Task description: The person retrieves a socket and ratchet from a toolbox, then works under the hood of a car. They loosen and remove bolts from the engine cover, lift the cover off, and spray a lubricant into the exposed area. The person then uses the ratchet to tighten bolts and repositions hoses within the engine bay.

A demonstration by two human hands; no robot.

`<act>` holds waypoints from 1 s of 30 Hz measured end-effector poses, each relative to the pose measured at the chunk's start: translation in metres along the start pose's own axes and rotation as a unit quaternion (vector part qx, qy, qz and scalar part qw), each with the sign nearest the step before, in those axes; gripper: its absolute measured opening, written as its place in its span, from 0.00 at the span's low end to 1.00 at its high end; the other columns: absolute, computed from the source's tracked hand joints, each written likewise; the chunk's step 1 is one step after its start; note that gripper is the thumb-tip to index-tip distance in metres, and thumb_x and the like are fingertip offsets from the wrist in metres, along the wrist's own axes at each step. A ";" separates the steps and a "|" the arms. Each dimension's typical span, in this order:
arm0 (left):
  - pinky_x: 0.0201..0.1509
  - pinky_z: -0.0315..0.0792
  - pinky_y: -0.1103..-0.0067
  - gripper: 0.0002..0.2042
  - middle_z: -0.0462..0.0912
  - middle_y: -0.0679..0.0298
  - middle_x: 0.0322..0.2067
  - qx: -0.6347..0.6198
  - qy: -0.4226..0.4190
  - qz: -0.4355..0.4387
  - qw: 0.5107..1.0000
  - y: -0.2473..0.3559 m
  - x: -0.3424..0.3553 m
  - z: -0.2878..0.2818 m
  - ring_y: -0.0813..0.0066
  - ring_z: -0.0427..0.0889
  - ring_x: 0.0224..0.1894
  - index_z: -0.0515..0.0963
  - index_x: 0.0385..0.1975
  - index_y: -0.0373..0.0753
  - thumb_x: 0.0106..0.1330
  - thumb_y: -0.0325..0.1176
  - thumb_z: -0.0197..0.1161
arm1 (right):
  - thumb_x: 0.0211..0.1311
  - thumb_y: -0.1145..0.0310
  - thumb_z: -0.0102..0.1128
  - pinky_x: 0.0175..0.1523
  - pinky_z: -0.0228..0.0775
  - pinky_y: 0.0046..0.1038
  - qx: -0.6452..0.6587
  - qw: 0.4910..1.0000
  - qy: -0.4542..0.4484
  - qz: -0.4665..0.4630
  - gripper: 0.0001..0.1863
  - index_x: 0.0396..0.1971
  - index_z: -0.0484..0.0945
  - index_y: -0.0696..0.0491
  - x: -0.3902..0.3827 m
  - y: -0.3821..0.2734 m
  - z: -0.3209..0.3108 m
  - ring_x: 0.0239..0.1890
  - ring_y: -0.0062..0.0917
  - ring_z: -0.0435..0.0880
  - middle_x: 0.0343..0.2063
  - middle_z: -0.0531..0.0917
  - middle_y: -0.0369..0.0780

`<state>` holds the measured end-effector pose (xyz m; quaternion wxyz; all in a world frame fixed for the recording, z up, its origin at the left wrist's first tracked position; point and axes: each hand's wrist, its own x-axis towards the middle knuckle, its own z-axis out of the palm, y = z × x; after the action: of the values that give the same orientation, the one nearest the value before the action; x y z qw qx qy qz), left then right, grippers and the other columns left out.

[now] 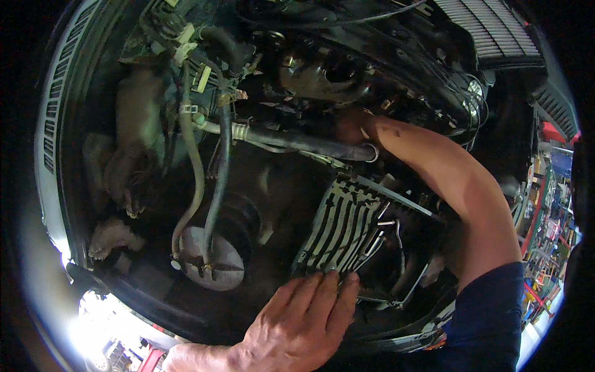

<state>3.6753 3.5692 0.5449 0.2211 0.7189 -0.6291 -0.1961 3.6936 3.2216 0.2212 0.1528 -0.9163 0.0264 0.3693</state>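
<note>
My left hand (297,319) lies palm down at the near side of the engine bay, its fingers stretched forward and resting by the edge of a ribbed, slotted panel (344,217). Several metal hand tools (374,243) lie on and beside that panel, with a thin curved rod-like one (400,239) among them. Across the bay, my right arm reaches in from the right. The right hand (354,126) is sunk in shadow beside the engine (322,77), and its fingers are hidden. Just left of and below it, a thick black hose (310,144) ends in a ring-like rim.
Two slim hoses (219,180) run down to a round pale disc (217,263) on the left. Wiring and connectors (186,46) crowd the far left corner. A louvred grille (489,31) sits far right. Cluttered shelves (551,248) stand beyond the vehicle. Bright light glares at lower left.
</note>
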 end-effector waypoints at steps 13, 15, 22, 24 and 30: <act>0.59 0.76 0.66 0.25 0.83 0.52 0.51 0.056 0.008 -0.009 0.998 0.004 -0.002 0.012 0.57 0.81 0.53 0.79 0.59 0.31 0.62 0.35 0.61 | 0.75 0.55 0.52 0.69 0.71 0.42 0.166 0.978 0.122 -0.021 0.26 0.66 0.79 0.52 -0.037 -0.028 -0.031 0.67 0.47 0.78 0.66 0.78 0.53; 0.59 0.75 0.66 0.24 0.83 0.52 0.50 0.073 -0.001 -0.018 0.997 0.007 -0.005 0.015 0.58 0.81 0.53 0.79 0.59 0.32 0.63 0.36 0.59 | 0.77 0.58 0.51 0.65 0.74 0.42 0.056 0.988 0.134 -0.042 0.23 0.63 0.81 0.53 -0.035 -0.020 -0.018 0.61 0.45 0.81 0.61 0.82 0.52; 0.62 0.71 0.65 0.22 0.82 0.54 0.49 0.105 -0.012 -0.050 0.993 0.016 -0.014 0.025 0.59 0.78 0.54 0.81 0.57 0.37 0.67 0.40 0.56 | 0.76 0.67 0.48 0.51 0.78 0.42 -0.091 0.991 -0.001 -0.097 0.17 0.53 0.83 0.55 0.023 0.050 0.023 0.44 0.39 0.86 0.45 0.88 0.49; 0.63 0.70 0.64 0.21 0.82 0.55 0.50 0.113 -0.023 -0.051 0.992 0.016 -0.016 0.028 0.59 0.78 0.54 0.81 0.57 0.39 0.67 0.40 0.56 | 0.65 0.69 0.55 0.50 0.78 0.44 -0.110 0.993 -0.035 -0.035 0.13 0.40 0.87 0.58 0.029 0.058 0.025 0.45 0.43 0.87 0.40 0.88 0.51; 0.64 0.69 0.66 0.21 0.82 0.57 0.50 0.150 -0.044 -0.033 0.987 0.014 -0.014 0.030 0.61 0.77 0.54 0.80 0.58 0.39 0.67 0.40 0.56 | 0.67 0.66 0.55 0.47 0.78 0.42 -0.047 0.998 0.019 -0.034 0.16 0.48 0.86 0.57 -0.031 0.033 -0.014 0.41 0.40 0.87 0.40 0.89 0.50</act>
<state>3.6456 3.5794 0.5280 0.0765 0.7552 -0.6362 -0.1381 3.6749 3.1840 0.2430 0.1216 -0.9297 -0.0190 0.3471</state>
